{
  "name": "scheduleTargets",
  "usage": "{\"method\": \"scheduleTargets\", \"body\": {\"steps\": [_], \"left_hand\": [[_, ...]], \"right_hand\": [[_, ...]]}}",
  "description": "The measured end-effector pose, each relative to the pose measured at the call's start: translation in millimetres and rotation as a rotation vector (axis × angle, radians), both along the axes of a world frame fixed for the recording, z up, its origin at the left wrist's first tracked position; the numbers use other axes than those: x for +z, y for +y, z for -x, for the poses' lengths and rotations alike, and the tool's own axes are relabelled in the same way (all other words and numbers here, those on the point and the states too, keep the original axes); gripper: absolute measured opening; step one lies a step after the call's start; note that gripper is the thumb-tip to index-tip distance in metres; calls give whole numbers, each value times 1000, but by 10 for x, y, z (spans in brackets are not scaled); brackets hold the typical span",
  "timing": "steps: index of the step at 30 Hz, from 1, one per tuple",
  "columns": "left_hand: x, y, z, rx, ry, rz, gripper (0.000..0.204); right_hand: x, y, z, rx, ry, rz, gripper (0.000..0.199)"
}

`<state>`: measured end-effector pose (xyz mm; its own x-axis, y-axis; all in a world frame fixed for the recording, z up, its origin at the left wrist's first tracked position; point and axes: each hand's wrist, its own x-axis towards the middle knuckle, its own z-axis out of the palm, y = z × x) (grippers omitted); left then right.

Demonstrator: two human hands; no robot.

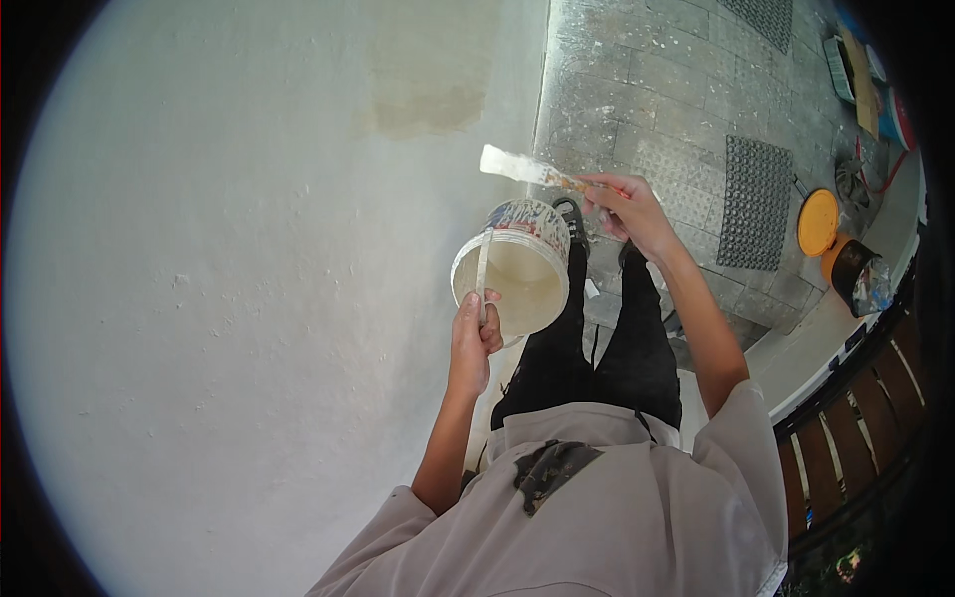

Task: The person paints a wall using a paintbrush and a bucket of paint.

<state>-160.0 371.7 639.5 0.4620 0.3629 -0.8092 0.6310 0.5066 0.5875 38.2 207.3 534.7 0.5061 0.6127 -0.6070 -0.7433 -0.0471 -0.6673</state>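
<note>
White wall (219,298); cream-filled bucket (517,274)

**Bucket by the wall, paving to the right**

The wall (229,298) fills the left side. Just right of it, the left hand (473,338) holds the bucket (517,269) by its handle. The right hand (625,207) is just beyond, with the putty knife (522,169) pointing left above the bucket. Paving (686,109) lies far right, with a lid (818,221) and can (858,274) on it; a railing (865,418) stands near right.

Left hand (474,333) holds bucket (517,267) by its handle; right hand (625,209) grips putty knife (522,169)
</note>
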Motion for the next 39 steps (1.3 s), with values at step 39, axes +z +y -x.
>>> {"method": "scheduleTargets", "body": {"steps": [39], "left_hand": [[-148,160,303,-9,91,18,33]], "right_hand": [[-1309,1095,-169,-26,-241,205,30]]}}
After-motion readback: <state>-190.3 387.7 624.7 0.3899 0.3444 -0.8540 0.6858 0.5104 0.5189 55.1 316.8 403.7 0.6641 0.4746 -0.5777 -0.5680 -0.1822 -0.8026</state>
